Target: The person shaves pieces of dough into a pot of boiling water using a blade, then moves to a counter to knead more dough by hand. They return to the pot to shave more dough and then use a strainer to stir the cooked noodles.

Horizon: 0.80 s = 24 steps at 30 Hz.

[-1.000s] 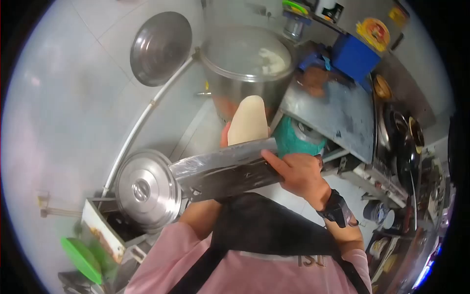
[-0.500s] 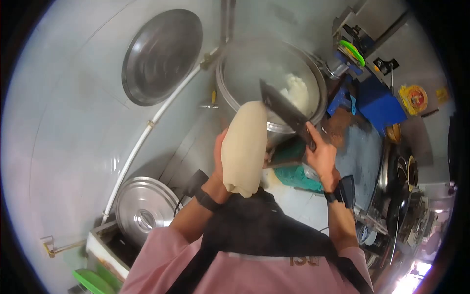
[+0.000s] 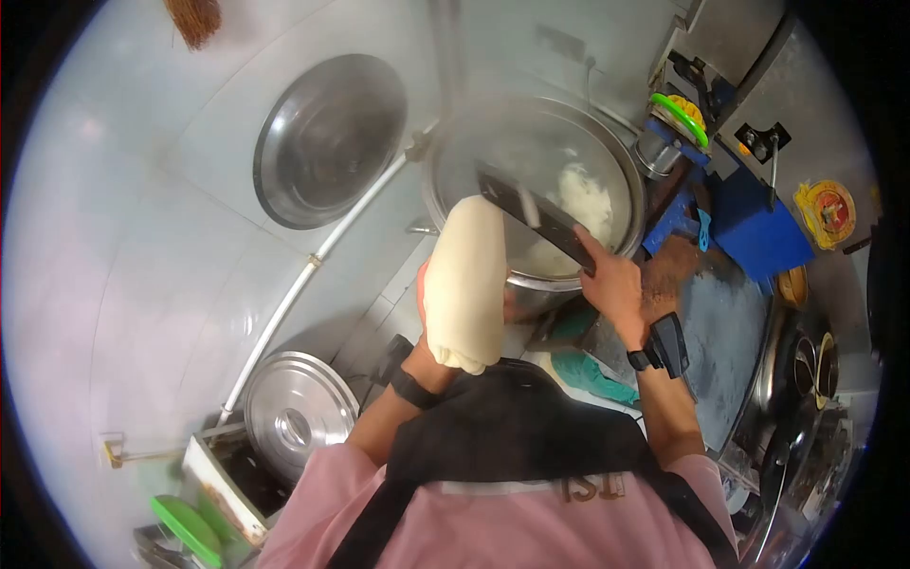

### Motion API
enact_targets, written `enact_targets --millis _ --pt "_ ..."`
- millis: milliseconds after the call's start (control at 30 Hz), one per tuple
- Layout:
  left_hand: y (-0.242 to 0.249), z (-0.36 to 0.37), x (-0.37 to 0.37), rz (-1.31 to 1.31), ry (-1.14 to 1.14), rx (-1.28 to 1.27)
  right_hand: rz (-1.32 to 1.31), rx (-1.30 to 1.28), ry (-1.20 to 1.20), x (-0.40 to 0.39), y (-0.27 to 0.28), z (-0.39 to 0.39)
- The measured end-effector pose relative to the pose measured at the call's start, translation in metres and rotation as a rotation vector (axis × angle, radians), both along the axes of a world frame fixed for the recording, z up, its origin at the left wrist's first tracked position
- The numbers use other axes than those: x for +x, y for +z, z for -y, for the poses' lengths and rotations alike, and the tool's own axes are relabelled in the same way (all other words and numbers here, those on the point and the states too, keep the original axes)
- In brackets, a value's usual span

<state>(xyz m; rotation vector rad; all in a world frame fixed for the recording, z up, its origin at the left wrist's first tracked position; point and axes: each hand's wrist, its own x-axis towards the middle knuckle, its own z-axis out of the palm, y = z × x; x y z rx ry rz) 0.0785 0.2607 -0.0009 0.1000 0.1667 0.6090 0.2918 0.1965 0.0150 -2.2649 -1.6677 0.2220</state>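
Observation:
My left hand [image 3: 423,327] supports a large, smooth, pale log of dough [image 3: 464,284] from beneath and along its left side. Most of its fingers are hidden behind the dough. My right hand [image 3: 613,292] grips a dark, wide-bladed knife [image 3: 545,228], its blade slanting up and left to the top end of the log. A small pale strip of dough [image 3: 529,208] shows at the blade, slightly blurred. Beyond both hands stands a big round metal pot [image 3: 633,180], steaming. White pieces of dough [image 3: 585,201] lie inside it.
A round metal lid [image 3: 299,408] leans at lower left beside a white-edged box [image 3: 223,493]. Another round metal pan [image 3: 332,142] is against the wall near a white pipe [image 3: 275,327]. Right of the pot are a blue box [image 3: 758,228] and a grey worktop [image 3: 725,332].
The view has shifted, so the surroundings sit lower and further right. The knife blade has moved up and left across the dough's top end, and a pale strip now shows at it.

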Motion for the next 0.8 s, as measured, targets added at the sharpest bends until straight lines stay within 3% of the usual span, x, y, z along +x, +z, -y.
enact_targets --millis 33,100,133,167,233,300,367,467,500,567,600,700,767,800 --pt "0.001 -0.003 -0.001 -0.018 -0.002 0.021 -0.002 0.009 0.008 0.000 -0.001 0.000" --pt "-0.021 -0.007 0.000 0.040 0.062 0.008 -0.129 0.406 0.302 -0.012 -0.004 0.009" --pt "-0.030 -0.004 0.000 0.104 0.119 -0.013 -0.154 0.453 0.427 -0.027 0.007 0.009" --pt "-0.036 -0.004 0.003 0.087 0.140 0.014 -0.155 0.462 0.421 -0.034 0.011 0.009" --pt "-0.028 0.001 0.003 0.034 0.106 0.038 0.013 0.220 0.596 -0.045 0.014 0.014" --pt "-0.021 0.005 0.001 0.103 0.026 -0.043 -0.007 0.174 0.571 -0.034 0.003 0.008" --pt "-0.008 0.005 -0.002 0.208 -0.067 -0.149 -0.170 0.235 0.216 -0.017 -0.016 -0.001" --pt "-0.007 -0.001 -0.006 0.275 -0.108 -0.183 -0.096 0.166 0.092 0.005 -0.027 0.003" --pt "-0.015 -0.004 -0.007 0.222 -0.056 -0.163 -0.093 0.164 0.096 -0.001 -0.021 0.001" --pt "-0.022 0.003 -0.009 0.153 -0.015 -0.166 -0.199 0.447 0.439 -0.029 0.000 0.007" --pt "-0.021 0.001 -0.007 0.148 -0.020 -0.156 -0.104 0.361 0.512 -0.037 0.008 0.008" --pt "-0.016 0.002 -0.007 0.133 -0.021 -0.128 -0.037 0.383 0.552 -0.039 -0.005 0.002" --pt "-0.013 0.005 -0.009 0.136 0.000 -0.113 -0.130 0.342 0.451 -0.018 -0.018 -0.003" --pt "-0.002 0.006 -0.010 0.071 0.015 -0.098 -0.095 0.205 0.238 -0.002 -0.030 -0.005"
